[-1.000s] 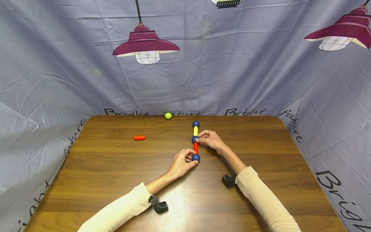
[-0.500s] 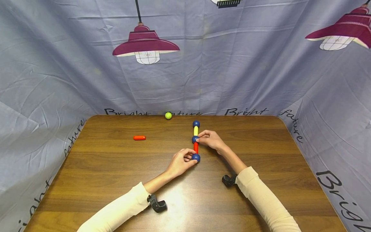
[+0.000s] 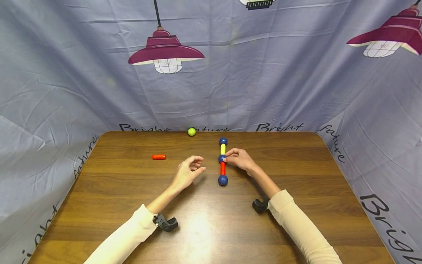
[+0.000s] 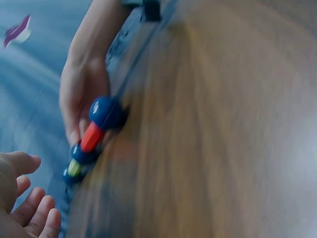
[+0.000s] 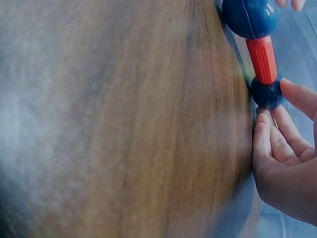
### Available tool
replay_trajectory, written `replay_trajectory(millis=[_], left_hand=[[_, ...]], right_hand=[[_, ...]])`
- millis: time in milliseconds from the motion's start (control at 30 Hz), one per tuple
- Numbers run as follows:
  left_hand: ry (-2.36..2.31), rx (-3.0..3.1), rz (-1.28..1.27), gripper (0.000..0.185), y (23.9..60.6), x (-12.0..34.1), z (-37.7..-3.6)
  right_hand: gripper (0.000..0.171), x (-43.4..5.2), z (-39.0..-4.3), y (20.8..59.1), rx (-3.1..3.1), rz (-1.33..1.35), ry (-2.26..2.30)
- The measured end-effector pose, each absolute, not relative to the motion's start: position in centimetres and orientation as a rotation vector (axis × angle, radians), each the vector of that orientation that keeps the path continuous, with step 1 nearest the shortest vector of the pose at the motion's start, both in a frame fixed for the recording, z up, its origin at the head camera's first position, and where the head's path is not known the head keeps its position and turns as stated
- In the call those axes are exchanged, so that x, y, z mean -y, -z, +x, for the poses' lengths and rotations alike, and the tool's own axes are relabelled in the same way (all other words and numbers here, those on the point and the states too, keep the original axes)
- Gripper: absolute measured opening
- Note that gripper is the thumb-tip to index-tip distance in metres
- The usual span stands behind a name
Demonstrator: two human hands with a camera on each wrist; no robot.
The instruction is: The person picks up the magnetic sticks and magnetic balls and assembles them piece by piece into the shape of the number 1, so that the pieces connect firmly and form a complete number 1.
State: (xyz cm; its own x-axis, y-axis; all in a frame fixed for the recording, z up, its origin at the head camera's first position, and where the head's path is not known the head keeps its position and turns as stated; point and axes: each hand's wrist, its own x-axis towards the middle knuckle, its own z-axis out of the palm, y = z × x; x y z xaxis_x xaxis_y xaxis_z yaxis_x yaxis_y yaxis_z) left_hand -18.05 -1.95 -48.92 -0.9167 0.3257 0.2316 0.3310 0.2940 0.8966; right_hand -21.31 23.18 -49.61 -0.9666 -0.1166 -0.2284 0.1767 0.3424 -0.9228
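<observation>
Head view shows my right hand pinching the middle blue ball of the ball-and-rod chain, which lies on the wooden table right of centre. My left hand hovers loosely curled, holding nothing, between the chain and the loose red rod. I judge it best to pin that middle ball steady and keep the chain flat, so its joints stay straight.
</observation>
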Motion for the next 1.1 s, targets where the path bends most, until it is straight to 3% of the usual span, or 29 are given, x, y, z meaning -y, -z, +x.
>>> replay_trajectory(millis=[400, 667, 1100], left_hand=[[1.718, 2.543, -0.411, 0.038, 47.8, 7.9, -20.4], [1.398, 2.691, -0.299, 0.034, 47.4, 12.0, -21.8], [1.148, 2.786, -0.308, 0.031, 49.4, 15.6, -23.5]], right_hand=[[0.028, -23.3, -21.2, 49.5, -2.342, 0.046, 1.685], [0.028, -23.2, -21.3, 49.4, -2.339, 0.045, 1.681], [0.029, -23.2, -21.3, 49.4, -2.341, 0.048, 1.674]])
